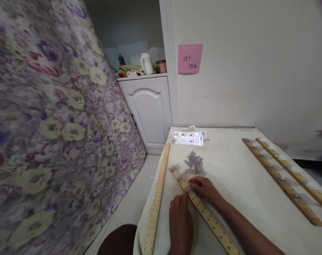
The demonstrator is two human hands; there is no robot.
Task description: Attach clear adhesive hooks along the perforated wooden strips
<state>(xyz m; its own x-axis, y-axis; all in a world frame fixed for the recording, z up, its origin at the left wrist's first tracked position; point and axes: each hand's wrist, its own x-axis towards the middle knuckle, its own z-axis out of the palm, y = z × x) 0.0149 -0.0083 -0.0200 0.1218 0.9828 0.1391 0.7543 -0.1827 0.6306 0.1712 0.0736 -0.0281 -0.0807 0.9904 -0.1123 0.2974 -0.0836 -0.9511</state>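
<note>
A long wooden strip with rows of holes lies slanted on the white table. My left hand rests flat beside its near-left edge, fingertips touching the strip. My right hand lies over the strip's upper part, fingers curled down on it; whether they pinch a small piece is hidden. Just beyond the strip's far end sits a pile of small grey plastic bags. A second perforated strip runs along the table's left edge.
Two more wooden strips with clips lie on the table's right side. A clear blister pack sits at the far edge. A floral mattress leans at left; a white cabinet and pink note are behind.
</note>
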